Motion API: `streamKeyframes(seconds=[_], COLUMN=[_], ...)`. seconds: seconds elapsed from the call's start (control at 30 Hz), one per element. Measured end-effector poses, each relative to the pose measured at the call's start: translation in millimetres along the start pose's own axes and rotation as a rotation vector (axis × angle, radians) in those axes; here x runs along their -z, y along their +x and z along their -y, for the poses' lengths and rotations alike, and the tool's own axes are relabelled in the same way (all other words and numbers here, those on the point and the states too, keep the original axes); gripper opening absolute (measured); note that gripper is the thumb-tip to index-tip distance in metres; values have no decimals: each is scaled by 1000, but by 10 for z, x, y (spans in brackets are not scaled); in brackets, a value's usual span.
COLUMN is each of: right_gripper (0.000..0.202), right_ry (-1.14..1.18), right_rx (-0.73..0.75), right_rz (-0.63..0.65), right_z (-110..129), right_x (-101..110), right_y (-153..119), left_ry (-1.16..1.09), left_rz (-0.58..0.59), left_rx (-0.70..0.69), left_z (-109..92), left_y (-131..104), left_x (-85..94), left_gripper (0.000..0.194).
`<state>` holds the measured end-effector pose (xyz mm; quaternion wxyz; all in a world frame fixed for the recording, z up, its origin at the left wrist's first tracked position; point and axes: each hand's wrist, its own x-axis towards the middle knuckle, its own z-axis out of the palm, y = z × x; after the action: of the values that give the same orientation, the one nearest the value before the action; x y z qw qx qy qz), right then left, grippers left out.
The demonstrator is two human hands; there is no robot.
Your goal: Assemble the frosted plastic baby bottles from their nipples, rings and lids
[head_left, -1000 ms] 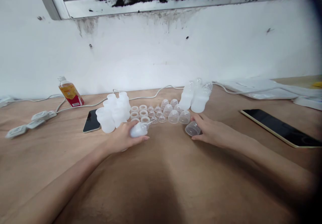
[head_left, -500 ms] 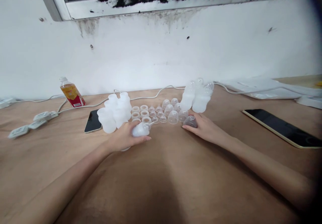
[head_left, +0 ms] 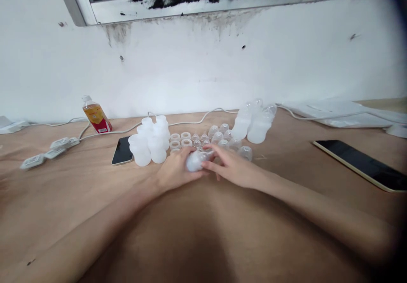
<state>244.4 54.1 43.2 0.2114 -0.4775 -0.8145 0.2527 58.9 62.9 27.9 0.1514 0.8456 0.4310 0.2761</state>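
My left hand (head_left: 173, 166) wraps the milky bottle (head_left: 193, 161), between both hands over the desk (head_left: 203, 219); probably light, smooth, slightly squeezable, so hold the body; my right hand (head_left: 233, 166) pinches its top end, likely soft, go gently

On the table (head_left: 292, 160), from left to right, sit bottles (head_left: 150, 142), rings (head_left: 175, 148), teats (head_left: 204, 137), caps (head_left: 217, 137).

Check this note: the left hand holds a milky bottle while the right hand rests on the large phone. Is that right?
No: the head view shows the right hand at the milky bottle, well away from the large phone. The left hand does hold that bottle.
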Motion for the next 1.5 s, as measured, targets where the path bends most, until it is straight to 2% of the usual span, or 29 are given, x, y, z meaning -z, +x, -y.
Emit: streamKeyframes(seconds=[0.07, 0.13, 0.33, 0.5, 0.57, 0.67, 0.8, 0.87, 0.93, 1.03, 1.07, 1.13, 1.2, 1.33, 1.5], right_gripper=[40, 37, 36, 33, 36, 41, 30, 27, 30, 27, 26, 31, 30, 23, 10], right_ry=[79, 133, 228, 231, 193, 62, -178, -202, -158, -81, -55, 21, 135, 258, -50], right_rx=[-19, -22, -45, 9, 73, 246, 499, 572, 545, 289, 206, 118, 104, 115, 303], right_rz=[61, 61, 50, 74, 78, 34, 2, 23, -22, -125, -92, 52, 163, 133, -1], right_z=[47, 40, -16, -26, -45, -88, -118, -106, -88, -83, -89, -105, -114, -75, 27], right_x=[-54, -85, -128, -139, -128, -98, -34, 2, 31, 45, 44, 41, 45, 101, 188], right_y=[110, 171, 143, 149, 155, 156, 151, 151, 157, 178, 186, 197, 199, 176, 129], left_ry=[43, 87, 190, 189, 183, 185, 143, 112, 118, 181, 200, 222, 228, 229, 197], left_rz=[-13, 1, 74, 95, 111, 120, 136, 145, 135, 109, 107, 117, 130, 117, 83], left_rx=[8, 41, 29, -8, -30, -40, -19, -2, 10, -3, -15, -43, -58, -15, 26], left_z=[1, 18, 49, 95, 117, 130, 116, 107, 101, 93, 89, 79, 71, 71, 77], left_y=[23, 32, 62, 115, 127, 132, 135, 137, 136, 123, 116, 103, 94, 87, 58], left_x=[-49, -72, -51, -12, 7, 38, 78, 88, 82, 49, 36, 15, 3, -4, -1], left_gripper=[54, 54, 52, 48, 44, 43, 44, 46, 47, 45, 44, 42, 40, 43, 47])
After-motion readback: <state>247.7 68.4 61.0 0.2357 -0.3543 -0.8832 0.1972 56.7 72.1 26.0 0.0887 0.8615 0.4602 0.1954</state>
